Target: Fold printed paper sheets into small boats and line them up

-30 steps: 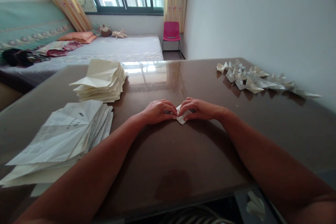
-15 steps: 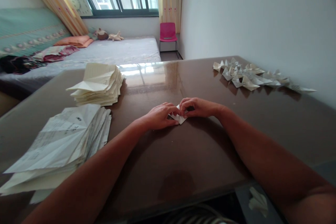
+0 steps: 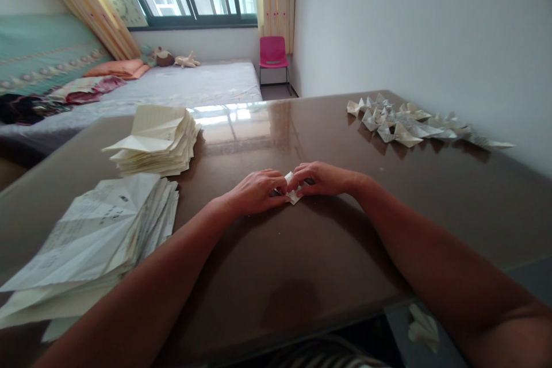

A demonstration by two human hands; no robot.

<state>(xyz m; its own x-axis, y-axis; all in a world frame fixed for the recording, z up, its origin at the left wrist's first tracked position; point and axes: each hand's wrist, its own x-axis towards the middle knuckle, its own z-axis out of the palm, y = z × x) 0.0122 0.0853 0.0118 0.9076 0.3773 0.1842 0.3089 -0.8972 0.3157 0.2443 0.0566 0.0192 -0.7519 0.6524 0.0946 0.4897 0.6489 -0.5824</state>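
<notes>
A small folded piece of white paper [image 3: 294, 196] lies at the middle of the brown table, mostly covered by my fingers. My left hand [image 3: 260, 190] pinches its left side, with thumb and fingertips on the paper. From the right, my right hand [image 3: 317, 177] has its fingers curled and pressed on the same paper. Both hands rest low, close to the tabletop, their fingertips almost touching. How the folds run under the fingers is hidden.
Creased printed sheets [image 3: 99, 230] are stacked at the left front, with a yellowish paper stack [image 3: 155, 144] behind. Several folded paper shapes [image 3: 401, 126] cluster at the far right of the glossy table [image 3: 241, 276]. Crumpled paper [image 3: 423, 328] lies below the front edge.
My left fingers have curled in closer against the folded paper, and the right fingers have shifted slightly on it. The whole view has moved a little.
</notes>
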